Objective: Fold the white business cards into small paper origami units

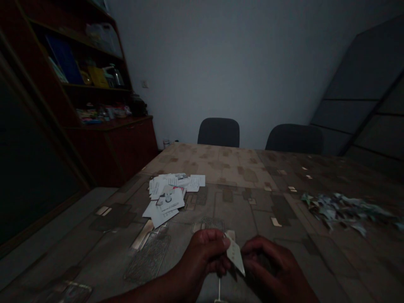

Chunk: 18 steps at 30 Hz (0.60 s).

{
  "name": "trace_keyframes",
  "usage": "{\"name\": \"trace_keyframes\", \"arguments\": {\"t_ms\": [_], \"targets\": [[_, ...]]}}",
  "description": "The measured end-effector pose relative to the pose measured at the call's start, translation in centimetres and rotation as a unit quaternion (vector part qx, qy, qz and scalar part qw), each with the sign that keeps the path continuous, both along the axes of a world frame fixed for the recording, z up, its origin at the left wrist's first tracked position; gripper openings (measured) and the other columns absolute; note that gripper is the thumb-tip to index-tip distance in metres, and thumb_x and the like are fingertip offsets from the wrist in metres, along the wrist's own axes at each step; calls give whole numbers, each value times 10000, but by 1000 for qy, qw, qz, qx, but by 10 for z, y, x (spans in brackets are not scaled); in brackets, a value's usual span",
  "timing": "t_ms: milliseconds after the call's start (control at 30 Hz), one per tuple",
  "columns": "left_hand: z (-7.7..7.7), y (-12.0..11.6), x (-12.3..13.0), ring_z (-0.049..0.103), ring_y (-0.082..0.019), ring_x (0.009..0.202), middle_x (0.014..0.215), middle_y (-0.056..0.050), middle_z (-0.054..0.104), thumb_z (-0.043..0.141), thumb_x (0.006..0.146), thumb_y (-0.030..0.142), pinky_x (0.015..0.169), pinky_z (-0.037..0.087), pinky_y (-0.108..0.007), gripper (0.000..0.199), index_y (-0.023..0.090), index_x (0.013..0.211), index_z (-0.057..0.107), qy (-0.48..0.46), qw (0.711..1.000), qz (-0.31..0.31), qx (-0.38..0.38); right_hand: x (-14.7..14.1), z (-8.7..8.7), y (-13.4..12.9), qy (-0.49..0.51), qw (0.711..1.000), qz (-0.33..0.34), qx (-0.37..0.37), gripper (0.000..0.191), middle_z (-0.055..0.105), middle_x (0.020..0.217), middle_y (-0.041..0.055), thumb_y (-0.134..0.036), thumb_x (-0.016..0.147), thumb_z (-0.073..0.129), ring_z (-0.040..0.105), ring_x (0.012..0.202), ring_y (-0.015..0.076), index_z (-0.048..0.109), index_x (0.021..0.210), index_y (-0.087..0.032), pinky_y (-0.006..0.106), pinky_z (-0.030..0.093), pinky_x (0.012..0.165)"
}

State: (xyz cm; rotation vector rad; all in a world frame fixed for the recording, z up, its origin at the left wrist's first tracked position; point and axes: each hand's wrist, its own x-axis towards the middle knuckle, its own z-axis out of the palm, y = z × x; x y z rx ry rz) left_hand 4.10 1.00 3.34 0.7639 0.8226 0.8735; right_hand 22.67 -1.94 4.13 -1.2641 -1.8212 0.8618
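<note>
My left hand (206, 256) pinches a small white card (236, 255) between thumb and fingers, low in the middle of the view. The card is tilted, with faint marks on its face. Close to its right edge is my right hand (273, 265), fingers half curled and thumb apart; nothing shows in its grasp, and whether its fingertips touch the card is hard to see. Ahead and to the left, a loose pile of white printed cards (170, 200) lies spread on the patterned tablecloth (233, 202).
At the right of the table lies a heap of crumpled pale scraps (347, 210). Two dark chairs (218, 131) stand at the far edge. On the left is a reddish wooden cabinet (126, 147) with filled shelves. The room is dim.
</note>
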Motion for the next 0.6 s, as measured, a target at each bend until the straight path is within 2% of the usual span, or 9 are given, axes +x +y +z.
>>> {"name": "trace_keyframes", "arguments": {"t_ms": [133, 300, 467, 600], "targets": [[0, 0, 1, 494, -75, 397, 477, 16, 585, 747, 631, 358, 427, 352, -193, 281, 145, 594, 567, 10, 1000, -15, -17, 0, 2, -1, -30, 999, 21, 33, 114, 680, 762, -7, -188, 841, 550, 652, 710, 157, 657, 855, -225, 252, 489, 660], [-3, -1, 2, 502, -79, 382, 462, 12, 588, 720, 631, 334, 398, 323, -187, 238, 151, 603, 569, 13, 998, -29, -48, 1, 7, 2, -45, 984, 93, 144, 172, 713, 794, 21, -139, 874, 546, 670, 713, 169, 679, 943, -224, 260, 514, 628], [0, -1, 2, 509, -77, 382, 457, 36, 566, 714, 592, 291, 411, 318, -193, 202, 158, 613, 563, 13, 996, -10, -87, 2, 10, 1, -58, 981, 91, 160, 166, 692, 758, 21, -115, 866, 555, 659, 686, 164, 669, 947, -206, 254, 516, 606], [0, 0, 1, 503, -75, 383, 455, 47, 546, 703, 609, 272, 419, 307, -197, 187, 162, 606, 551, 9, 996, -16, -92, 3, 13, 1, -66, 969, 111, 210, 114, 709, 748, 32, -160, 910, 549, 640, 661, 167, 656, 910, -196, 262, 511, 587]]}}
